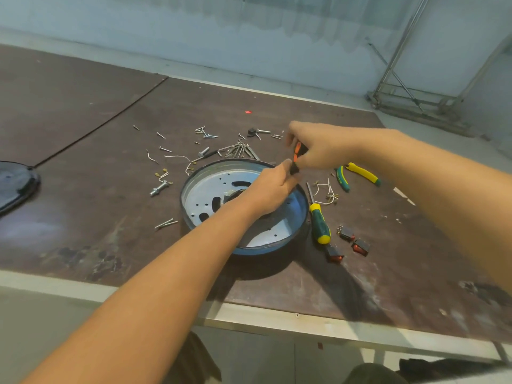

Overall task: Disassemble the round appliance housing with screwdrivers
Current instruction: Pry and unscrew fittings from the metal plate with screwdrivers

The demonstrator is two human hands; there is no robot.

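Observation:
The round appliance housing (210,195), a shallow metal pan with a dark blue rim and several holes and slots in its floor, lies open side up on the brown table. My right hand (318,146) grips an orange-and-black screwdriver (297,153) over the pan's far rim. My left hand (273,187) reaches across the pan and pinches the black lower end of that tool at the rim. The tool's tip is hidden by my fingers. A green-and-yellow screwdriver (318,220) lies just right of the pan.
Loose screws and hex keys (238,149) lie scattered behind the pan. Green-and-yellow pliers (357,174) and white wires (327,194) lie to the right, with three red rocker switches (350,242) nearer me. A dark round lid (15,184) sits at the left edge.

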